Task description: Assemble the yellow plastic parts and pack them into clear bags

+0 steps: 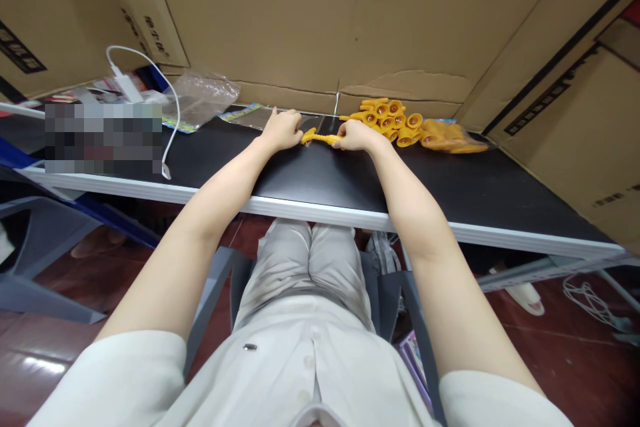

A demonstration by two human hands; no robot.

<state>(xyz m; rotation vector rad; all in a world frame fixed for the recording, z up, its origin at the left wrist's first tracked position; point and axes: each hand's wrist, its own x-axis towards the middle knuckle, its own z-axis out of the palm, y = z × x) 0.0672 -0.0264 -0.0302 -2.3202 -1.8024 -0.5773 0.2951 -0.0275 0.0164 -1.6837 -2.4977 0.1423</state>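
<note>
My left hand (283, 131) and my right hand (356, 136) are close together over the black tabletop, both closed. Between them runs a yellow piece with a thin, ridged middle (321, 137). Each hand grips one end of it, and the fingers cover much of both ends. Just beyond my right hand lies a pile of yellow cup-ended pieces (387, 121), their hollow ends facing me. A clear bag of yellow pieces (453, 136) rests at the pile's right side. Behind my left hand a flat clear plastic bag (255, 117) with a coloured edge lies on the table.
Another clear bag (200, 100) lies farther left, near a white cable with a plug (129, 88). A blurred-out patch covers the table's left end. Cardboard panels (300, 20) wall the back and right side. The table's pale front edge (320, 213) runs before my lap.
</note>
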